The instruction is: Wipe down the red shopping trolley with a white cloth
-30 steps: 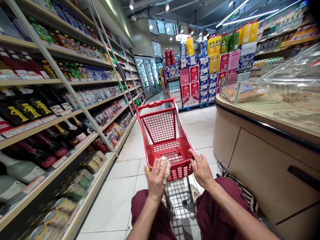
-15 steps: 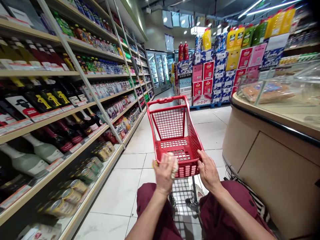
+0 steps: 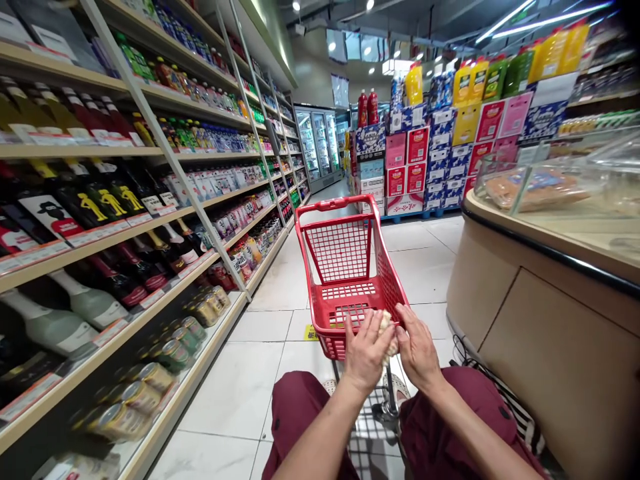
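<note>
A red plastic shopping cart [image 3: 327,331] stands in front of my knees, its basket holding nothing. My left hand [image 3: 367,352] presses a crumpled cream cloth [image 3: 387,328] against the near rim, close to the right corner. Most of that cloth is hidden under the palm and fingers. My right hand [image 3: 418,347] rests on the basket's right near corner, fingers over the rim and thumb beside the cloth. The cart's handle [image 3: 337,202] is on the far side.
Shelves [image 3: 185,213] of bottles and cans line the left. A curved counter [image 3: 520,300] with packaged food stands close on the right. Stacked drink cartons [image 3: 417,157] and glass-door fridges [image 3: 317,143] are ahead. A yellow floor sticker [image 3: 311,332] lies left of the cart.
My left hand has slid rightward along the near rim with the cloth, from its middle-left to beside my right hand. My right hand has stayed at the corner.
</note>
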`<state>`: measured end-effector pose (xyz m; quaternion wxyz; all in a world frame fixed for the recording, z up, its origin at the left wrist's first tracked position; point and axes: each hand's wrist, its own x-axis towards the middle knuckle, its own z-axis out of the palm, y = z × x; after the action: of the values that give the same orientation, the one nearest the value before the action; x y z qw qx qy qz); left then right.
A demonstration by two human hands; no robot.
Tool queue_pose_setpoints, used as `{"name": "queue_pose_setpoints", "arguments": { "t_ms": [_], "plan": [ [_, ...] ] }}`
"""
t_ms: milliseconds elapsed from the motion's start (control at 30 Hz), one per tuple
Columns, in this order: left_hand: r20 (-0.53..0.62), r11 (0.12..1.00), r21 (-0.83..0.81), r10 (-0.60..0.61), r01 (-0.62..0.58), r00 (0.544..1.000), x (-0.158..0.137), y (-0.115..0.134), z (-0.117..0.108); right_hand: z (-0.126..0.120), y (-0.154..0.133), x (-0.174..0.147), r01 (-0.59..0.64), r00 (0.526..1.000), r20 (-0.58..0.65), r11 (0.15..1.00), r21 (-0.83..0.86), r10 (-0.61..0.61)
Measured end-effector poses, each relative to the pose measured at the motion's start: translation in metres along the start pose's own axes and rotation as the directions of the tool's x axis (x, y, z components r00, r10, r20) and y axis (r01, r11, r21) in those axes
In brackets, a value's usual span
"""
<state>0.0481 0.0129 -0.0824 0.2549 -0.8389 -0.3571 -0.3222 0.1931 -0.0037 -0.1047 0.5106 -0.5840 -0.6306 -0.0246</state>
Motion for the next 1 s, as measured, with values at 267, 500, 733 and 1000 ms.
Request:
{"name": "queue_pose_setpoints", "arguments": {
  "t_ms": [267,500,733,1000],
  "plan": [
    [-0.077,0.952,0.129,-0.268,0.277,0.960,-0.028,-0.049,-0.032,-0.002,0.005,-0.003,0.038,0.999,0.030,0.999,-0.013,-0.038],
    [-0.066,0.995,0.053,-0.075,0.079,0.995,-0.021,-0.025,-0.021,0.001,0.006,-0.006,0.066,0.997,0.037,0.998,-0.019,-0.065],
    [-0.109,0.986,0.095,-0.125,0.136,0.986,-0.026,-0.044,-0.024,0.004,-0.023,0.000,0.227,0.974,0.044,0.969,-0.094,-0.223],
    [0.010,0.982,0.042,-0.187,0.186,0.982,-0.035,-0.039,-0.024,0.036,-0.054,0.016,0.349,0.922,0.208,0.934,-0.079,-0.327]
  ]
}}
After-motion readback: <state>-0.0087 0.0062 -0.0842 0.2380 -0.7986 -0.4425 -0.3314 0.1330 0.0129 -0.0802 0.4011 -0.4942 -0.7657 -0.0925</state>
